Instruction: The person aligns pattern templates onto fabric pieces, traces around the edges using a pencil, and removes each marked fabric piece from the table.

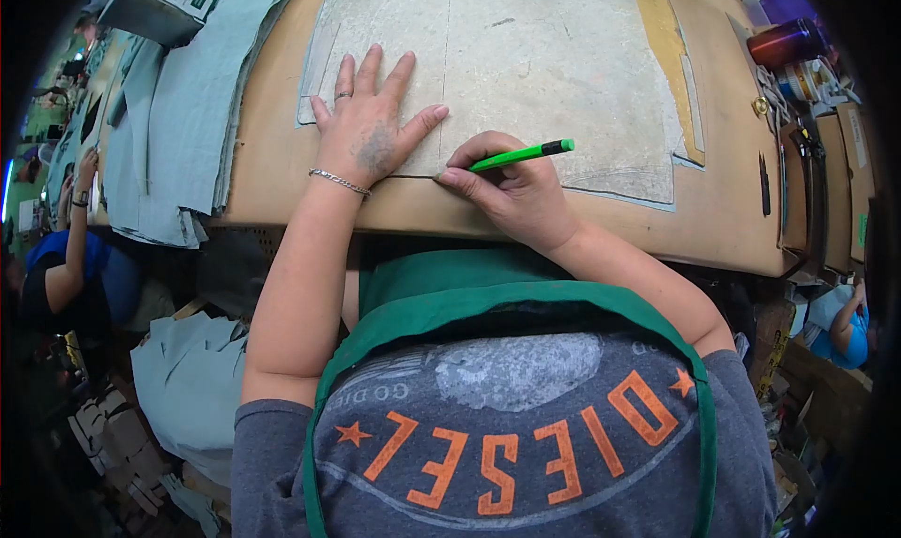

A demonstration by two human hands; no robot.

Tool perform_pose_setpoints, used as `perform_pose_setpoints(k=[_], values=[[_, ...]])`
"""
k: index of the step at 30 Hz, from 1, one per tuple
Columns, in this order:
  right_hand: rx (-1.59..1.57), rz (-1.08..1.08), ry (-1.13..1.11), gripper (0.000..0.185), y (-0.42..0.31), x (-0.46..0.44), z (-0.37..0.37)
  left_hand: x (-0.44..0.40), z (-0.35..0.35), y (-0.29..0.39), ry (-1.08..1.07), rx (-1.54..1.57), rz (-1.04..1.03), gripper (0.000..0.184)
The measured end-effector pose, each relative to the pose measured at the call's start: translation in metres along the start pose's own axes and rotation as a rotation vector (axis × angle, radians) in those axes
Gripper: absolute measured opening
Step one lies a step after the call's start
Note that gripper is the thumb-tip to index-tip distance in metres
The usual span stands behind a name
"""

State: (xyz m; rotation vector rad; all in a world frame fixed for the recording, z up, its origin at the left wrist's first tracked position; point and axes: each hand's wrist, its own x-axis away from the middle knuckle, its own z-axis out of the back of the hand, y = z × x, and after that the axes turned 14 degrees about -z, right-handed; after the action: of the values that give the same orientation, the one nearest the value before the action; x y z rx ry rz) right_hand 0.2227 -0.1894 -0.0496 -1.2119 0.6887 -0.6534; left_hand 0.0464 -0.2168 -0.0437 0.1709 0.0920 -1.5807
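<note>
A large, pale, scuffed pattern board (544,78) lies flat on the table, with thin edges of a blue-grey sheet (619,200) showing beneath it. My left hand (375,130) presses palm down on the board's left part, fingers spread. Close to the board's near edge, my right hand (507,181) is closed around a green pencil (526,154) with a black band at its upper end. The pencil's tip is hidden by my fingers. A dark line (413,176) runs along the near edge between my two hands.
Stacked blue-grey sheets (188,116) and a box (164,8) sit at the left. A yellow strip (668,60) borders the board's right side. Further right are a dark pen (764,183), a tumbler (786,43) and a tape roll (805,80). Other people work at both sides.
</note>
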Motion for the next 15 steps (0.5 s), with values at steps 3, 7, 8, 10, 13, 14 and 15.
perform_pose_setpoints(k=[3,7,8,10,13,14,15], values=[[0.012,0.047,0.019,0.015,0.001,0.0,-0.001,-0.001,0.001,0.001,-0.006,0.01,0.004,0.07],[0.028,0.069,0.027,0.014,-0.002,0.002,0.001,0.0,0.0,0.001,-0.004,0.007,0.005,0.068],[0.037,0.046,0.028,0.014,-0.001,0.003,0.003,0.0,0.0,0.0,-0.003,0.01,0.004,0.068],[0.056,0.0,0.034,0.013,0.001,0.007,0.011,0.0,0.001,0.001,-0.014,0.027,0.01,0.07],[-0.012,-0.16,0.032,0.012,-0.001,0.017,0.03,-0.001,0.002,0.001,-0.028,0.036,0.011,0.072],[0.003,-0.184,0.025,0.009,0.0,0.021,0.04,-0.001,0.003,0.001,-0.033,0.036,0.01,0.072],[-0.024,-0.215,0.048,0.008,-0.002,0.027,0.051,-0.001,0.003,0.001,-0.042,0.035,0.012,0.072]])
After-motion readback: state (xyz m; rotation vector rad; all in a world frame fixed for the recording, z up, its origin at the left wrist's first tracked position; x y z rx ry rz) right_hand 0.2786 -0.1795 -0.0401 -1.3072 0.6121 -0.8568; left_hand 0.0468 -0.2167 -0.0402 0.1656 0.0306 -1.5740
